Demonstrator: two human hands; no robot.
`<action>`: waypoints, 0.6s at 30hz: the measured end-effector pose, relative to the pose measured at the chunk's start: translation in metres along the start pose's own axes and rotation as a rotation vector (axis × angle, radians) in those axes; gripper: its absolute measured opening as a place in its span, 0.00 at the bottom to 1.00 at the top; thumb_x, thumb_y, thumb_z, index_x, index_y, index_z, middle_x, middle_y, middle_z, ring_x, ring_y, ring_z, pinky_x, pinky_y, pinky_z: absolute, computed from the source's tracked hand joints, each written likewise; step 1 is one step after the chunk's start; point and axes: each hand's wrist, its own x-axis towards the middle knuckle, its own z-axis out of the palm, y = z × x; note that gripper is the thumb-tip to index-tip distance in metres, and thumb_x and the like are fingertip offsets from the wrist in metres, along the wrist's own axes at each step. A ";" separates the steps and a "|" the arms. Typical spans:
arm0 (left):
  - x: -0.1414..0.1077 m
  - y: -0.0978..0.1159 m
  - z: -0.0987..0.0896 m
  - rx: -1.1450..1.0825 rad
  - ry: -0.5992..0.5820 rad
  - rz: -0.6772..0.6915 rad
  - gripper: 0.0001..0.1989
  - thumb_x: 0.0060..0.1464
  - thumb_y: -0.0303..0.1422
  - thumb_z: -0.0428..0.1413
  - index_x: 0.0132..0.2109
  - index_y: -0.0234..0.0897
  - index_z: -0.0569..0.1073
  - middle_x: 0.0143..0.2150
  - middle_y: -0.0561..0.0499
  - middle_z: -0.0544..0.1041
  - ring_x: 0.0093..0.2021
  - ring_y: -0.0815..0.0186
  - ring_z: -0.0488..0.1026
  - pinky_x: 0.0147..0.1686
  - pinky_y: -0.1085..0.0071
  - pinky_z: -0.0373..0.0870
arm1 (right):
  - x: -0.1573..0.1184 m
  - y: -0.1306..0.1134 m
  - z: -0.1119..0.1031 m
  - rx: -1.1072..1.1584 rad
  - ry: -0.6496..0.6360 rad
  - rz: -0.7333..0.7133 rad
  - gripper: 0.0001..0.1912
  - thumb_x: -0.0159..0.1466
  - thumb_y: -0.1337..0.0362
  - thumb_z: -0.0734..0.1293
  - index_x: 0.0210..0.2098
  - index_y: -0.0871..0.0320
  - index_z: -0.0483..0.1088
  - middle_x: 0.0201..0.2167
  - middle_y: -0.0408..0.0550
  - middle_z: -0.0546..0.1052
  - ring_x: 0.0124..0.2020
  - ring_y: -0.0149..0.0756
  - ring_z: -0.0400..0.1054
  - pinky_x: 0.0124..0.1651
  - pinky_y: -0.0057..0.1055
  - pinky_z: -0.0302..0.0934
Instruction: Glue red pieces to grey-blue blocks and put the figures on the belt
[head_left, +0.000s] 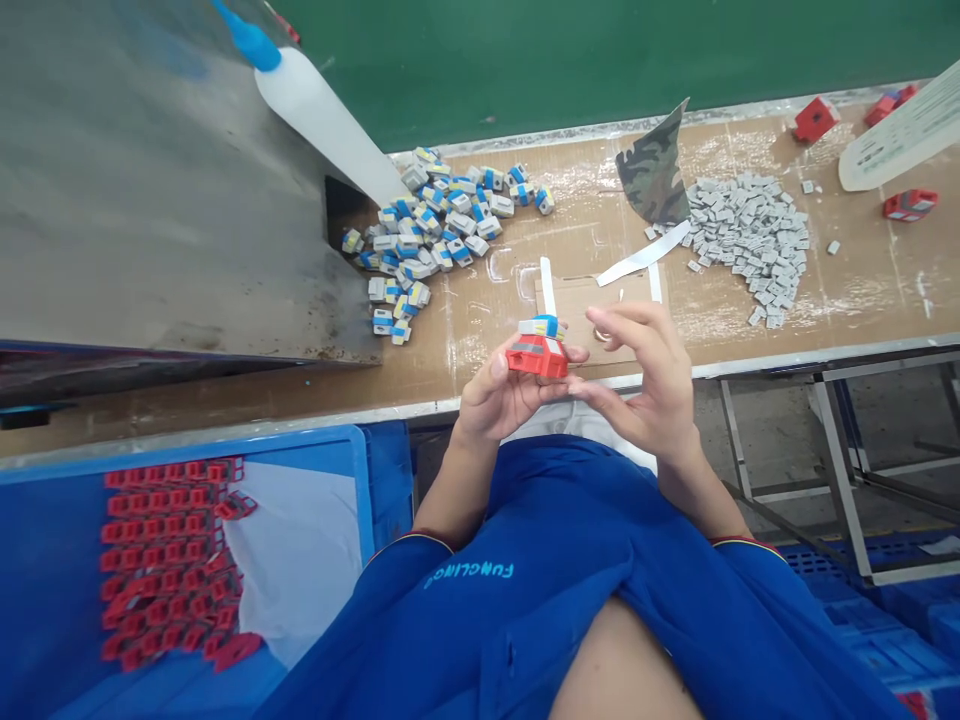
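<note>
My left hand [491, 395] grips a red toy vehicle body [538, 356] with grey and white panels, just above the bench's front edge. On top of the red body is a small white, blue and yellow block [541, 327]; whether the two are joined I cannot tell. My right hand [649, 375] is close on the right, its fingers apart and nothing visible between them. Its lowest finger reaches the tips of my left fingers. Beyond the hands lies a cardboard piece [574, 295] with white strips at its sides.
A heap of white, blue and yellow blocks [450, 215] lies behind a white bottle [330, 125]. Small grey pieces [757, 240] are piled at right by camouflage cloth [656, 170]. A blue tray [300, 450] holds rows of red bodies [161, 555]. A metal box [187, 200] stands left.
</note>
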 end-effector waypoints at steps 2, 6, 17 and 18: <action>0.000 -0.002 0.001 0.042 -0.006 0.005 0.36 0.55 0.66 0.61 0.54 0.40 0.79 0.49 0.36 0.85 0.48 0.46 0.87 0.39 0.56 0.87 | 0.000 -0.001 0.005 -0.030 -0.031 -0.021 0.33 0.72 0.50 0.72 0.72 0.46 0.64 0.59 0.56 0.77 0.58 0.53 0.75 0.58 0.54 0.77; 0.001 -0.006 0.005 0.161 -0.057 0.079 0.37 0.58 0.68 0.56 0.54 0.40 0.79 0.42 0.36 0.85 0.49 0.42 0.87 0.38 0.50 0.87 | 0.000 -0.004 0.018 -0.041 -0.080 -0.040 0.35 0.73 0.53 0.71 0.75 0.50 0.59 0.61 0.58 0.76 0.62 0.54 0.73 0.63 0.56 0.73; -0.002 -0.015 0.000 0.258 -0.042 0.104 0.39 0.56 0.73 0.51 0.52 0.44 0.79 0.32 0.44 0.79 0.40 0.48 0.86 0.36 0.51 0.87 | 0.003 -0.009 0.021 -0.078 -0.132 -0.087 0.30 0.74 0.64 0.66 0.74 0.51 0.59 0.61 0.55 0.80 0.59 0.50 0.77 0.61 0.53 0.74; -0.002 -0.016 -0.001 0.259 -0.038 0.100 0.40 0.56 0.73 0.51 0.52 0.44 0.79 0.32 0.44 0.79 0.39 0.49 0.86 0.35 0.52 0.87 | 0.003 -0.009 0.021 -0.083 -0.133 -0.090 0.30 0.74 0.64 0.65 0.74 0.51 0.60 0.61 0.55 0.80 0.59 0.50 0.77 0.62 0.53 0.74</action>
